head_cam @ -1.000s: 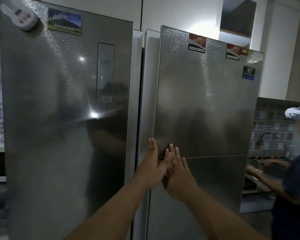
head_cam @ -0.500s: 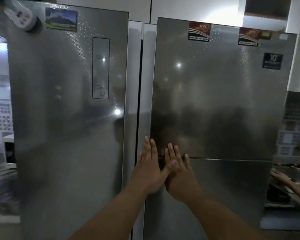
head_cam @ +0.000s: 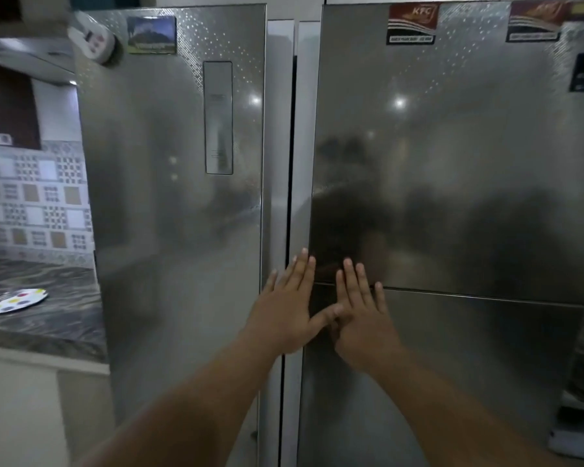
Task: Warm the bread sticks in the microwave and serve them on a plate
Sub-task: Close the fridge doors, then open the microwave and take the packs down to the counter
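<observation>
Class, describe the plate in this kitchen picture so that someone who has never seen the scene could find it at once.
Start from the tall steel fridge door on the left. Just left of it runs a dark marbled countertop, under a patterned tile wall. The plate lies flat there, at the picture's left edge: white with coloured dots, the only dish in view.

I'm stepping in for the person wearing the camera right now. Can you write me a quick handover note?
Left hand: open, fingers straight, at the left edge of the right-hand steel fridge door.
Right hand: open, flat against the seam between that door and the lower steel door.
White plate with coloured dots: on the dark marbled counter, left.
Bread sticks, microwave: not visible.
Done: nothing that shows.
Left: fetch the sticks, warm, plate.
</observation>
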